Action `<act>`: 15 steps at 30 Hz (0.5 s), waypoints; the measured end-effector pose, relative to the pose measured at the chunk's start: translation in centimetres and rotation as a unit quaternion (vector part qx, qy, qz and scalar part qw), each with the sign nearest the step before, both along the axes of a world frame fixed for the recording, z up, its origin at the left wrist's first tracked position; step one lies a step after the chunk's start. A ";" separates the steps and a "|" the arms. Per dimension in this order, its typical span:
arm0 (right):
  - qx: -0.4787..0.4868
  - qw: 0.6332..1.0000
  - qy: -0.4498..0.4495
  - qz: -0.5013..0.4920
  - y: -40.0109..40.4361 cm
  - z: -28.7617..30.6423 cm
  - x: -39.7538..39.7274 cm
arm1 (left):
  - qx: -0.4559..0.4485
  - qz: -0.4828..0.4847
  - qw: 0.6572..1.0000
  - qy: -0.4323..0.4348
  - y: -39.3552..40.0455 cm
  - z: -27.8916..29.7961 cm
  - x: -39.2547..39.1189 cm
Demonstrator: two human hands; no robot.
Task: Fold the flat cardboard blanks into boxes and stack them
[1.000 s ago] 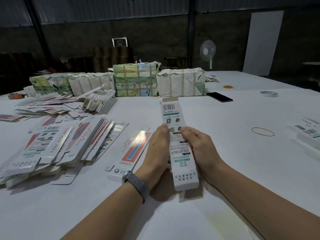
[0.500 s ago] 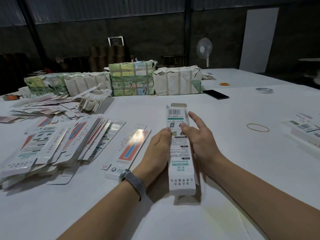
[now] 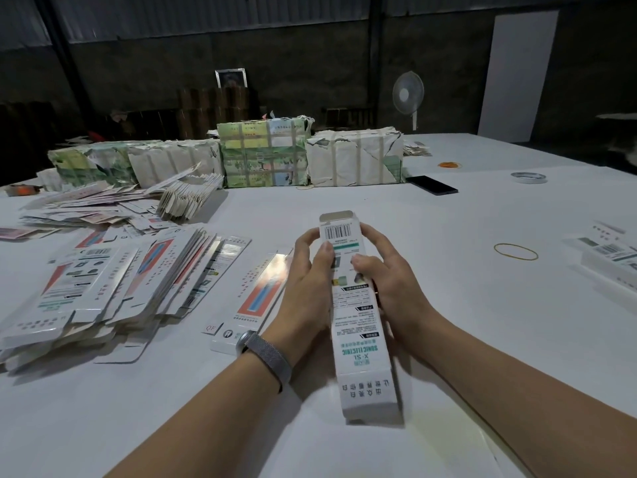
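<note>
Hands at frame centre: left hand [image 3: 310, 281] and right hand [image 3: 389, 281] both curled round long white box [image 3: 358, 315], thumbs pressing its printed top face, far end flap open. Box above white desk [image 3: 448, 339]. Pile of flat blanks [image 3: 103, 288] left of frame; finished boxes [image 3: 610, 260] at right edge.

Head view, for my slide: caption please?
Both hands hold a half-formed box beside flat blanks.
</note>
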State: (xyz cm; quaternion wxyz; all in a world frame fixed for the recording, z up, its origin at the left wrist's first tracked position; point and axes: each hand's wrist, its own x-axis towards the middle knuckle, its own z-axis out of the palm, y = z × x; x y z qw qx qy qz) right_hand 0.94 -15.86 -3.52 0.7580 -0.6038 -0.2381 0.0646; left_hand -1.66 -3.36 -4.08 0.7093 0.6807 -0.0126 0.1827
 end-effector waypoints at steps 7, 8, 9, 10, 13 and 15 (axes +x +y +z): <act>-0.017 0.999 0.038 -0.012 -0.4 0.0 0.9 | 0.023 -0.032 0.999 0.009 -0.1 -0.4 -0.2; -0.016 0.999 0.041 -0.011 -0.5 -0.1 1.0 | 0.022 -0.035 0.999 0.011 -0.1 -0.4 -0.2; -0.015 0.999 0.042 -0.011 -0.5 -0.2 1.1 | 0.024 -0.035 0.999 0.013 -0.1 -0.4 -0.2; -0.018 0.999 0.041 -0.011 -0.5 -0.3 1.2 | 0.027 -0.035 0.999 0.014 -0.1 -0.4 -0.1; -0.022 0.999 0.029 -0.016 -0.4 -0.5 1.2 | 0.039 -0.032 0.999 0.013 0.1 -0.4 -0.2; -0.016 0.999 0.025 -0.027 -0.3 -0.6 1.2 | 0.031 -0.039 0.999 0.013 0.1 -0.3 -0.1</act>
